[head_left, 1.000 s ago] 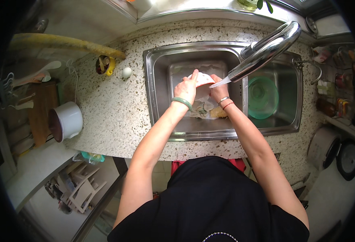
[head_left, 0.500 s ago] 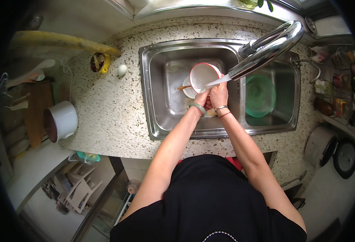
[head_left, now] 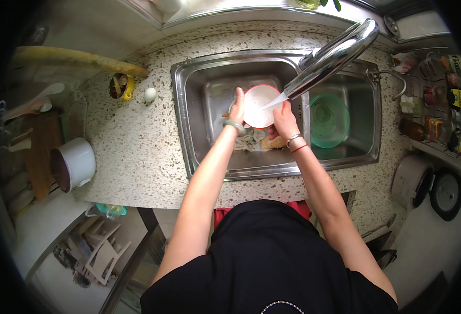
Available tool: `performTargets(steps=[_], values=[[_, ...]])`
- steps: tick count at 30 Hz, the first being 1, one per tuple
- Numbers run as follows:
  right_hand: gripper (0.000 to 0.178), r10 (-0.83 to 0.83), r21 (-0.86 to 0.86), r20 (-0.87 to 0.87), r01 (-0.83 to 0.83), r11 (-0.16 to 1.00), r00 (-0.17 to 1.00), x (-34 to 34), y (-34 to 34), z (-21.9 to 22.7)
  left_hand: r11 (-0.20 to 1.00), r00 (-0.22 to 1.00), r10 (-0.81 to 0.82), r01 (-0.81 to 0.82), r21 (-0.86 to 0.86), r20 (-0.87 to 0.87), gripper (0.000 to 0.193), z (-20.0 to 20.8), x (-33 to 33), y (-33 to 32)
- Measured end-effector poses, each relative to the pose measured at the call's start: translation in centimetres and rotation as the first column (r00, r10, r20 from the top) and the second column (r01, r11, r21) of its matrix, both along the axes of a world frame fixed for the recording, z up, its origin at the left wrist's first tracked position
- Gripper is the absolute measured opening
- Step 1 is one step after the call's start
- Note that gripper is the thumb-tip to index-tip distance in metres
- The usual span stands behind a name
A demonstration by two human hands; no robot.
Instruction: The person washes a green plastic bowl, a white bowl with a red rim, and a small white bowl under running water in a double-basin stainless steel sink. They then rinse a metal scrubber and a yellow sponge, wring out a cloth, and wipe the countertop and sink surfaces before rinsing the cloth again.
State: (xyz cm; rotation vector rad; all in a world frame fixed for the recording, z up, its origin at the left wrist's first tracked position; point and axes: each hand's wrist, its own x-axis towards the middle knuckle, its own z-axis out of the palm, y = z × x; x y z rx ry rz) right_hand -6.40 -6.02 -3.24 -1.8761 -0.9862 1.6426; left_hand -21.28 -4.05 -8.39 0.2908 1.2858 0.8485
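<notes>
One white bowl with a thin red rim is held by two bare hands over the left compartment of a steel sink, just above the centre of the frame. The bowl is round and smooth, its pale inside turned up toward the viewer. One stream of water falls into it from a single chrome tap that slants in from the upper right.

The right hand pinches the bowl's right edge, thumb near the rim and fingers curled below. The left hand lies against the bowl's left side, the part in view straight and pointing up the frame; whether its fingers close beneath cannot be told. One green bangle circles the left wrist.

Below the bowl in the same compartment lie a crumpled pale cloth and a yellowish piece, side by side. The right compartment holds one green translucent basin. On the speckled worktop, left of the sink, sit one white egg, one yellow mug and, farther left, one white pot.
</notes>
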Motion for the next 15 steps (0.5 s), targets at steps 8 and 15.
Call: performTargets(steps=[8,15], values=[[0.031,-0.314,-0.387,-0.569,0.089,0.918,0.760,-1.8,-3.3,-7.2,0.980,0.971,0.030,-0.075,0.183,0.237,0.065,1.4,-3.0,-2.3],[0.041,-0.169,0.077,-0.341,0.207,0.975,0.925,-3.5,-2.7,-2.7,0.903,0.872,0.345,-0.410,0.131,0.348,0.049,0.4,-2.2,-4.7]])
